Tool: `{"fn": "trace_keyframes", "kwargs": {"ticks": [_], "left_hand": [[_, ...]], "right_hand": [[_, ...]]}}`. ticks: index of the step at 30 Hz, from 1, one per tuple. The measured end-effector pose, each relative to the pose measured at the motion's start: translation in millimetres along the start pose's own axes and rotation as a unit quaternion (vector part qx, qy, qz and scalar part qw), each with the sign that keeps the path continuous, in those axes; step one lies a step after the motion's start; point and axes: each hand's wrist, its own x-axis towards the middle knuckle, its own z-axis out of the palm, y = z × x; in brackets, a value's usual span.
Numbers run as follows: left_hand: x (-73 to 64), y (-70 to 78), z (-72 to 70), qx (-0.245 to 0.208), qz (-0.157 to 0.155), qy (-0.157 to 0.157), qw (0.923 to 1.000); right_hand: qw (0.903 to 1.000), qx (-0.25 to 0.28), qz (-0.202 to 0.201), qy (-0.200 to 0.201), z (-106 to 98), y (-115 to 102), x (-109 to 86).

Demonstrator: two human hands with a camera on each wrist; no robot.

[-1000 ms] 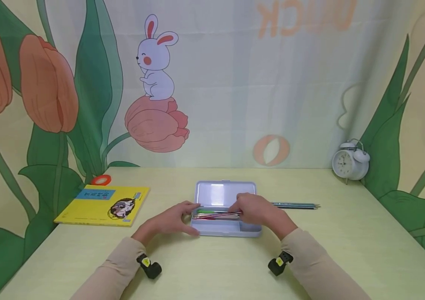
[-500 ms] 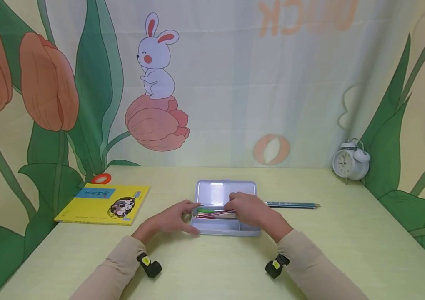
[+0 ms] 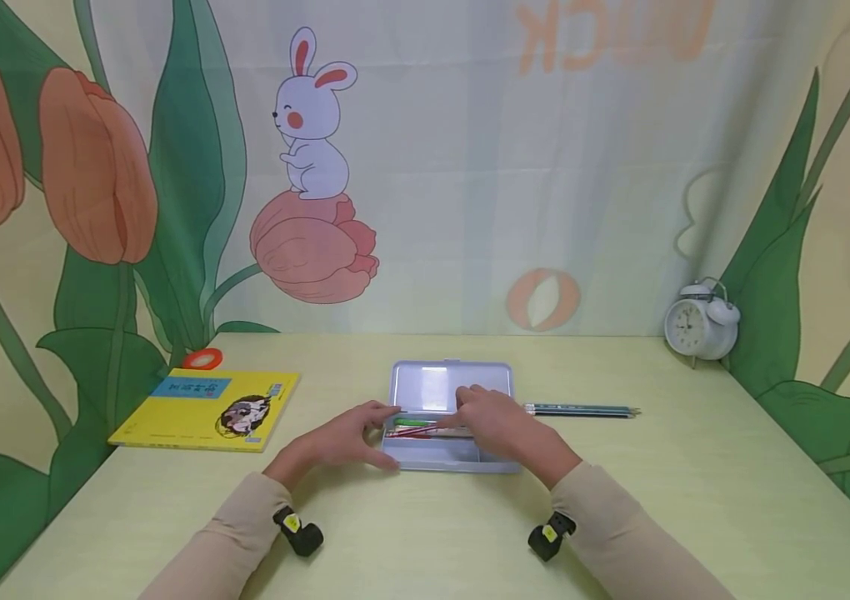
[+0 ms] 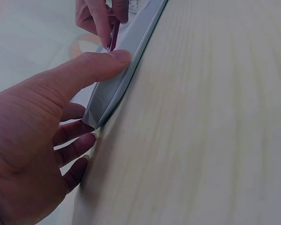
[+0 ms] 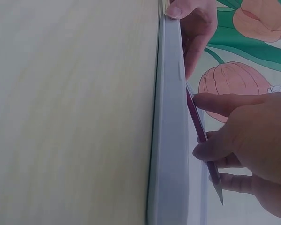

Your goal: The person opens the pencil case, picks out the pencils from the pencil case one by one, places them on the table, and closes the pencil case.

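An open pale lilac pencil case (image 3: 432, 451) lies on the table, its lid tipped back. My left hand (image 3: 342, 435) holds its left end, the thumb on the front rim and the other fingers around the far side and end. Over the case's right half, my right hand (image 3: 503, 423) pinches a dark red pencil (image 5: 195, 115) between thumb and fingers. In the right wrist view the pencil's pointed end sticks out past the fingers. Inside the back compartment lies a green item (image 3: 412, 422) among other slim pieces, partly hidden by the right hand.
Dark green pencils (image 3: 586, 410) lie right of the case, their points facing right. A yellow book (image 3: 192, 417) and a red tape roll (image 3: 202, 359) are on the left. A white alarm clock (image 3: 698, 327) stands at the back right, near the printed curtain.
My right hand has shifted a little left over the case with the red pencil, uncovering more of the green pencils. The left hand stays in place.
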Motion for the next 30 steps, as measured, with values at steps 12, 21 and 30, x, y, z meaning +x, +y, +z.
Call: {"fn": "trace_keyframes", "kwargs": {"ticks": [12,21,30], "left_hand": [[0.9,-0.8,-0.1,0.0,0.001,0.0,1.0],[1.4,-1.7,1.3,-0.002,-0.006,-0.001,1.0],[0.8,0.0,3.0,-0.002,-0.009,0.002,1.0]], "right_hand": [[0.9998,-0.017,-0.01,-0.002,0.7,1.0,-0.3],[0.9991,0.04,0.017,-0.005,-14.3,19.9,-8.3],[0.9973,0.061,0.034,-0.023,-29.5,37.6,-24.1]]}}
